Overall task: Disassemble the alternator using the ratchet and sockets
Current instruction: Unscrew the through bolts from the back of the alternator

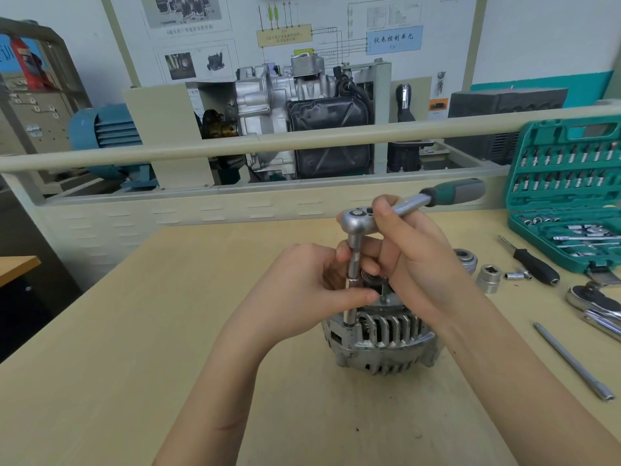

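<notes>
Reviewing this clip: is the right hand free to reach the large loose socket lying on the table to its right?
Probably not yet. The right hand grips the ratchet over the alternator. The path to the large socket looks unobstructed, but the hand must release its grip first.

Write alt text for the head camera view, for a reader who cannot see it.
Two bare hands work a ratchet with a long socket extension standing upright on an alternator on a wooden table. The left hand pinches the extension; the right hand grips the ratchet. An open socket set sits right.
</notes>
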`<state>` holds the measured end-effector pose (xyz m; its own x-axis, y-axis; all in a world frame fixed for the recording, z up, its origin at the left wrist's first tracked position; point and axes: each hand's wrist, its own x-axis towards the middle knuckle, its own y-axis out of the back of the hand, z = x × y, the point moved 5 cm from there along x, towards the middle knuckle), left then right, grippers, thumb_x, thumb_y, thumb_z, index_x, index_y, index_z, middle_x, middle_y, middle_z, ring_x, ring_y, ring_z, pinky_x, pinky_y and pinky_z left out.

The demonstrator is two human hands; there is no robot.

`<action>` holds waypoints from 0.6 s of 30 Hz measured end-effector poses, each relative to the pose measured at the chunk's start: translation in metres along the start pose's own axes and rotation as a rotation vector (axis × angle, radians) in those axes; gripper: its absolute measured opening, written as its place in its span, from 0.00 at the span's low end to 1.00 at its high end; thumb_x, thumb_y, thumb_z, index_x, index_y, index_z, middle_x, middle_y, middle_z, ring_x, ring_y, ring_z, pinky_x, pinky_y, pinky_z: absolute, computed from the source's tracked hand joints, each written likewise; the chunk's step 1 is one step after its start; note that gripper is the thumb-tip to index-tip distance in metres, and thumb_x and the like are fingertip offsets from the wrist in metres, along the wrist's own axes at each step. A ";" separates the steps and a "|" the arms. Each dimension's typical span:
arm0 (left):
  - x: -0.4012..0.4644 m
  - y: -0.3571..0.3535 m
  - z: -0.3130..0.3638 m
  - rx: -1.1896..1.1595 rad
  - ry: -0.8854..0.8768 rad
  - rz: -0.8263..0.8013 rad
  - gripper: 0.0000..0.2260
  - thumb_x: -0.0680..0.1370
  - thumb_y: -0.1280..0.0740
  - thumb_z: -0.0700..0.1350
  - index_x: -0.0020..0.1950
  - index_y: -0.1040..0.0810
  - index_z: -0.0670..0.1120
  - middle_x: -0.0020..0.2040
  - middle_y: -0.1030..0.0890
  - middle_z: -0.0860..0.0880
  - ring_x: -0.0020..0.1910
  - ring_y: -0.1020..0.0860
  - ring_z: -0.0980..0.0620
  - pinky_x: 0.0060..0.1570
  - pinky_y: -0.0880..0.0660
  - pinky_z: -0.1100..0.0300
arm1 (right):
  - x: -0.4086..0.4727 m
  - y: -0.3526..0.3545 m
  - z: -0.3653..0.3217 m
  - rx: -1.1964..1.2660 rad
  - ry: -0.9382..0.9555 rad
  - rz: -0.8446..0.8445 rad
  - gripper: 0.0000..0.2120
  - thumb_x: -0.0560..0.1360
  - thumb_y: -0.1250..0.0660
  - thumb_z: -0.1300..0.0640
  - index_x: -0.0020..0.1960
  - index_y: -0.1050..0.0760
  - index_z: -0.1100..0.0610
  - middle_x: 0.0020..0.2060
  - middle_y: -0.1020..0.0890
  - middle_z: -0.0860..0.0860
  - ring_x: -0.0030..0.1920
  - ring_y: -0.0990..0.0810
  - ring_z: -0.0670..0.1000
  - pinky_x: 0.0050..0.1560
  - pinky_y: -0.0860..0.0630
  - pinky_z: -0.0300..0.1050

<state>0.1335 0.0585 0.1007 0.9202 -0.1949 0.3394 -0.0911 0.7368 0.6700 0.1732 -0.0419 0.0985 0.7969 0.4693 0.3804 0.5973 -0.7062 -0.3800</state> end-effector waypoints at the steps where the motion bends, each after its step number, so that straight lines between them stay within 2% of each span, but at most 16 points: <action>1: 0.000 0.000 -0.001 -0.019 0.002 -0.015 0.11 0.69 0.26 0.46 0.35 0.24 0.60 0.32 0.19 0.48 0.37 0.22 0.50 0.41 0.27 0.62 | 0.000 -0.001 0.000 -0.011 -0.005 -0.009 0.12 0.68 0.36 0.50 0.42 0.35 0.56 0.35 0.18 0.51 0.31 0.19 0.51 0.24 0.34 0.35; 3: -0.001 0.000 -0.001 -0.019 -0.003 -0.038 0.09 0.69 0.26 0.47 0.36 0.23 0.59 0.32 0.19 0.54 0.37 0.22 0.55 0.41 0.28 0.64 | -0.001 -0.003 0.000 -0.032 -0.005 -0.029 0.11 0.69 0.38 0.50 0.43 0.34 0.56 0.35 0.18 0.51 0.31 0.19 0.51 0.24 0.34 0.35; 5: -0.002 0.002 -0.001 0.016 -0.016 -0.029 0.05 0.68 0.26 0.52 0.37 0.22 0.56 0.33 0.20 0.57 0.37 0.23 0.62 0.39 0.29 0.69 | -0.001 -0.005 0.000 -0.056 0.002 -0.046 0.14 0.69 0.36 0.48 0.45 0.33 0.56 0.35 0.18 0.51 0.31 0.19 0.50 0.25 0.33 0.35; 7: -0.002 0.009 -0.001 0.068 -0.032 0.007 0.12 0.65 0.29 0.61 0.38 0.19 0.53 0.34 0.19 0.56 0.38 0.23 0.62 0.40 0.31 0.70 | 0.000 -0.005 0.001 -0.080 0.001 -0.054 0.18 0.65 0.35 0.45 0.47 0.32 0.56 0.35 0.17 0.51 0.31 0.19 0.49 0.25 0.31 0.36; 9: -0.003 0.020 0.003 0.081 -0.068 0.071 0.17 0.65 0.36 0.65 0.39 0.19 0.54 0.38 0.18 0.58 0.42 0.22 0.62 0.43 0.31 0.73 | 0.002 -0.005 0.002 -0.101 -0.002 -0.056 0.20 0.63 0.35 0.43 0.47 0.31 0.56 0.34 0.17 0.50 0.31 0.19 0.48 0.26 0.29 0.37; 11: -0.006 0.034 0.010 0.066 -0.141 0.192 0.13 0.67 0.40 0.64 0.37 0.21 0.60 0.39 0.20 0.66 0.42 0.23 0.68 0.42 0.32 0.78 | 0.004 -0.007 0.002 -0.104 0.008 -0.072 0.20 0.63 0.35 0.43 0.48 0.31 0.56 0.34 0.17 0.48 0.30 0.20 0.46 0.24 0.31 0.35; 12: -0.007 0.040 0.011 0.035 -0.161 0.254 0.11 0.68 0.41 0.63 0.38 0.22 0.61 0.39 0.20 0.66 0.41 0.23 0.67 0.41 0.31 0.77 | 0.005 -0.008 0.002 -0.109 0.022 -0.088 0.19 0.64 0.35 0.44 0.48 0.31 0.56 0.34 0.17 0.47 0.30 0.19 0.47 0.24 0.32 0.34; 15: -0.009 0.050 0.008 -0.086 -0.203 0.409 0.08 0.70 0.40 0.60 0.40 0.23 0.60 0.37 0.19 0.60 0.38 0.23 0.60 0.38 0.27 0.67 | 0.005 -0.010 0.002 -0.128 0.048 -0.106 0.16 0.68 0.38 0.46 0.48 0.30 0.57 0.37 0.16 0.48 0.31 0.18 0.48 0.23 0.32 0.34; 18: -0.008 0.046 0.010 0.096 -0.278 0.615 0.10 0.73 0.41 0.57 0.40 0.24 0.54 0.33 0.22 0.58 0.35 0.25 0.61 0.36 0.28 0.66 | 0.006 -0.009 0.005 -0.162 0.048 -0.106 0.14 0.69 0.39 0.46 0.45 0.27 0.56 0.38 0.16 0.49 0.33 0.18 0.49 0.24 0.32 0.34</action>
<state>0.1179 0.0873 0.1353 0.5594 0.0728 0.8257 -0.6116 0.7086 0.3519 0.1725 -0.0301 0.1003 0.7228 0.5223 0.4526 0.6521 -0.7322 -0.1964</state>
